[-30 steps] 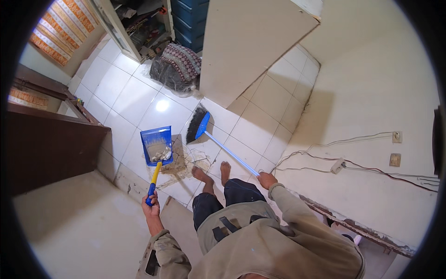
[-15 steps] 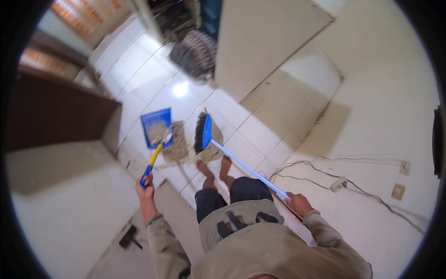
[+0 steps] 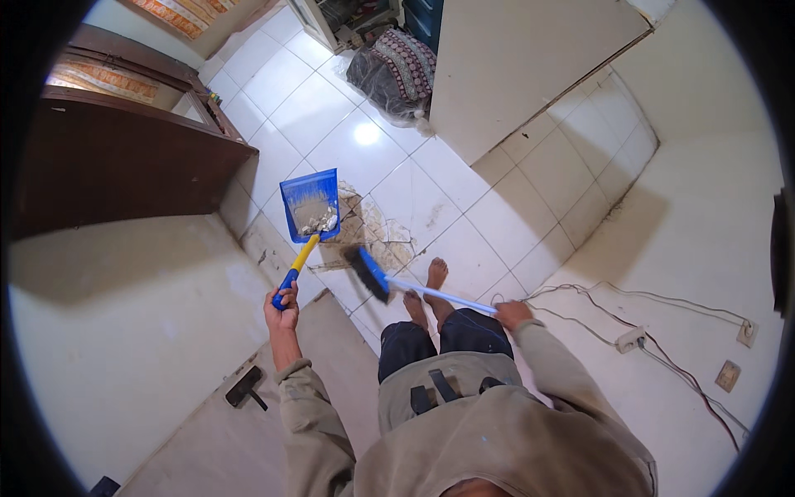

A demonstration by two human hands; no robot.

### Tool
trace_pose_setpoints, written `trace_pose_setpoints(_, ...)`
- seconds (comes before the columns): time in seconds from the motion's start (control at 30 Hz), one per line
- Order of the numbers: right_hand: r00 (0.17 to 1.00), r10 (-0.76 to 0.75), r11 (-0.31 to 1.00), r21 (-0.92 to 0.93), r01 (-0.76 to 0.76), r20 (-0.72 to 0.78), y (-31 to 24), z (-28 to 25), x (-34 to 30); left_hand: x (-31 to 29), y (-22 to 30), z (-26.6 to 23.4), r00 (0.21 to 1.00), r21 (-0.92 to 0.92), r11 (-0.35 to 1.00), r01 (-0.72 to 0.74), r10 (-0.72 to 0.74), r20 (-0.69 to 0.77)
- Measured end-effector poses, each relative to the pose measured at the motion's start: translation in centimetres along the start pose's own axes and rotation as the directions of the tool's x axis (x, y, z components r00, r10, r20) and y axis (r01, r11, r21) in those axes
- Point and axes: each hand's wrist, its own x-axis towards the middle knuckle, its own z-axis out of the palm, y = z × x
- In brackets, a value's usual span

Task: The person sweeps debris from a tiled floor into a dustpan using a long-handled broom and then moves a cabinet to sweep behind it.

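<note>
My left hand (image 3: pixel 281 307) is closed round the blue end of a yellow-and-blue dustpan handle. The blue dustpan (image 3: pixel 331 189) is held out ahead of me, with pale debris (image 3: pixel 321 217) gathered near its handle end. In my right hand (image 3: pixel 512 314) is the top of a pale blue broom stick. The broom's blue head with dark bristles (image 3: pixel 364 273) hangs just in front of my bare feet (image 3: pixel 437 273). Beyond the broom head lies a patch of broken tiles (image 3: pixel 377 232), partly hidden by the dustpan.
A dark brown door (image 3: pixel 124 166) stands at the left. A plastic-wrapped bundle (image 3: pixel 393 79) sits at the far side beside a pale panel (image 3: pixel 522 66). Cables run along the right wall to a white socket block (image 3: pixel 631 340). A door with a dark handle (image 3: pixel 245 388) is at lower left.
The broom head has swung nearer to my feet, and my right hand has drawn slightly inward. The whole view has shifted, and the broken tile patch shows more plainly. The dustpan stays in my left hand.
</note>
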Motion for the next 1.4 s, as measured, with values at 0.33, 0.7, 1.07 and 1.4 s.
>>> trace_pose_setpoints(0.33, 0.877, 0.446, 0.895, 0.085, -0.438, -0.180, 10.2, -3.7, -11.8, 0.7, -0.2, -1.6, 0.996, 0.175, 0.982, 0.075, -0.067, -0.053)
trace_pose_setpoints(0.7, 0.869, 0.455, 0.876, 0.275, -0.396, -0.197, 3.9, -4.8, -18.1, 5.2, -3.5, -4.0, 0.976, 0.426, 0.880, 0.209, -0.158, -0.152)
trace_pose_setpoints(1.07, 0.769, 0.577, 0.814, 0.123, -0.567, -0.273, 20.7, -9.1, -11.1, 6.6, -14.3, -0.7, 0.914, 0.517, 0.754, 0.406, -0.328, -0.240)
trace_pose_setpoints(1.4, 0.701, 0.589, 0.778, 0.045, -0.627, -0.402, 38.9, -19.3, -7.0, 6.6, -28.9, 1.4, 0.922, 0.594, 0.705, 0.388, -0.298, -0.248)
